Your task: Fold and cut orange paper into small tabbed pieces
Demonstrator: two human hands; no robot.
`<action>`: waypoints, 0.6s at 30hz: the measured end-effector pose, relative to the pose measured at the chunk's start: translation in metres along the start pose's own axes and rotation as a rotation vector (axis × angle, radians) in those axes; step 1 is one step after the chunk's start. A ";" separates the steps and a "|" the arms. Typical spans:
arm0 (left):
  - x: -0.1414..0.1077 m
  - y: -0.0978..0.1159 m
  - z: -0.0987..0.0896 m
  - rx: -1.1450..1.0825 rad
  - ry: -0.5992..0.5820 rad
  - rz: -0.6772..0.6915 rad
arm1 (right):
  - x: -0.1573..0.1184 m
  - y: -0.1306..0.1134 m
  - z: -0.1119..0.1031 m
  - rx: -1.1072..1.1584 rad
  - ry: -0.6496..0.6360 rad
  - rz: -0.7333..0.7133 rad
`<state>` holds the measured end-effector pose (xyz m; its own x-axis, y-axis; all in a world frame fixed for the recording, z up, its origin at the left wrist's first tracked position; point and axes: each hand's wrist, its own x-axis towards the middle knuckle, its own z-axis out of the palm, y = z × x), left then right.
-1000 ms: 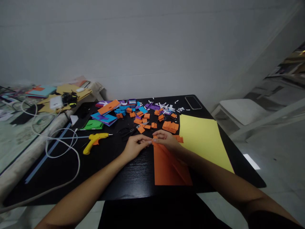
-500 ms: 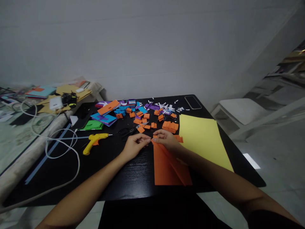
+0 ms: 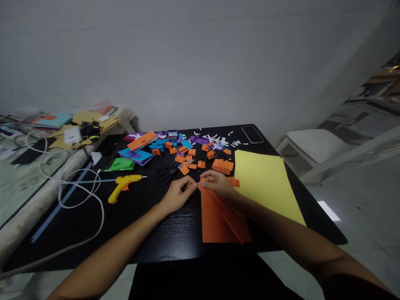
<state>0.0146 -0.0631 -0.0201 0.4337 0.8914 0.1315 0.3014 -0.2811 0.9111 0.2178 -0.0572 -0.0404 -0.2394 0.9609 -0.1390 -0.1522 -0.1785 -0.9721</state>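
Observation:
An orange sheet of paper (image 3: 215,221) lies near the table's front edge, with a folded flap running diagonally down its right side. My right hand (image 3: 218,185) is closed on its upper left corner, thumb on top. Just left of it, my left hand (image 3: 178,195) pinches the tip of the same corner between thumb and curled fingers. Part of the sheet's top is hidden under my right hand. Small folded orange paper pieces (image 3: 223,166) are stacked beyond my hands, and several more lie scattered. Black-handled scissors (image 3: 165,174) lie open beyond my left hand.
Yellow paper sheets (image 3: 262,183) lie to the right, with a phone (image 3: 252,134) at the back corner. On the left are a yellow glue gun (image 3: 125,185), a white cable (image 3: 103,216) and green folded paper (image 3: 120,164). White paper scraps (image 3: 215,141) litter the back.
My left hand's fingers have curled in more at the sheet's corner. The right hand and the orange sheet stay almost where they were; the view has shifted slightly.

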 end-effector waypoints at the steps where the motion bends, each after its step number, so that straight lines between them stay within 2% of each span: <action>1: 0.000 0.000 0.000 0.001 -0.010 0.001 | -0.001 0.000 0.000 -0.008 0.000 0.002; 5: 0.000 -0.002 0.001 -0.010 -0.020 -0.001 | -0.004 -0.003 0.002 -0.012 -0.018 0.027; 10: 0.001 -0.007 -0.001 -0.069 0.024 -0.027 | -0.008 -0.006 0.003 0.110 -0.255 0.198; 12: 0.002 -0.008 -0.002 -0.107 0.037 -0.045 | -0.009 -0.005 0.003 0.113 -0.309 0.240; 18: 0.006 -0.008 -0.003 -0.219 0.015 -0.107 | -0.011 -0.005 0.003 0.081 -0.295 0.237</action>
<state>0.0122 -0.0546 -0.0252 0.3961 0.9176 0.0339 0.1531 -0.1024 0.9829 0.2180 -0.0673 -0.0339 -0.5410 0.7910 -0.2858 -0.1323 -0.4156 -0.8999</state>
